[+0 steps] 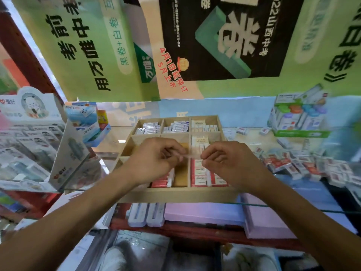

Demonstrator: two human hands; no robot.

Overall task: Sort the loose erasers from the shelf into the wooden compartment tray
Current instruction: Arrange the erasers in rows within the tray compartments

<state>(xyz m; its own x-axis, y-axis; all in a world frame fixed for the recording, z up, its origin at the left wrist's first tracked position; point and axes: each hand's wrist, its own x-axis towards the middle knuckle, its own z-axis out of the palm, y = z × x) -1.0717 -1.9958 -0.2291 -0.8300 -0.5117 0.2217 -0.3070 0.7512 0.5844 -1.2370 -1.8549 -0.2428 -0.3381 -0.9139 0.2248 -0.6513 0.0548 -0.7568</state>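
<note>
Both hands meet at frame centre above the shallow wooden compartment tray (175, 196). Left hand (154, 159) and right hand (228, 163) each have fingers curled, pinching between them the two ends of a thin, blurred, pale strip (192, 156); what the strip is cannot be told. Tray sits on a glass shelf (304, 189), centre of frame. Top row compartments hold silver-and-blue wrapped erasers (149, 128) at left and middle, and cream-coloured boxed erasers (203, 125) at right. Lower right compartment is packed with red-and-white sleeved erasers (201, 177); a few more of the same kind lie in the lower middle compartment, partly hidden by the left hand. Loose red-and-white erasers (293, 163) lie heaped on the shelf at right of frame, just beside the tray. White display cartons (33, 133) stand at left. A green-based box of coloured items (298, 118) stands at upper right.
</note>
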